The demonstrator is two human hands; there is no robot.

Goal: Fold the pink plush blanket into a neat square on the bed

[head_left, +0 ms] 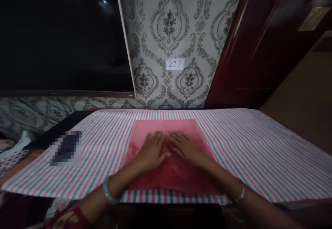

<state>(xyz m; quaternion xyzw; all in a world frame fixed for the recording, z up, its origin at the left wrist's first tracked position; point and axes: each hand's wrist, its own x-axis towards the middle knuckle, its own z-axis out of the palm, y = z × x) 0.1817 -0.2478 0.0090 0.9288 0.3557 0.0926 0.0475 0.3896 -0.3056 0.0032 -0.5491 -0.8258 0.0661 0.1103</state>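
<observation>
A red and pink cloth (171, 179) lies spread on the striped table cover, its far part paler pink and its near part deeper red. My left hand (153, 151) rests flat on its middle, fingers stretched forward and thumb pointing inward. Beside it my right hand (186, 149) also presses flat on the cloth, fingers angled forward and to the left. The two hands are a little apart and neither grips anything. Slight wrinkles show around them.
The striped cover (246, 142) drapes over the table up to the wall. A pixelated dark object (66, 148) lies at left. Behind stand a large black screen (59, 35), a paper label reading 277 (175, 64) and a dark red door (246, 49). Polka-dot fabric (12, 158) sits far left.
</observation>
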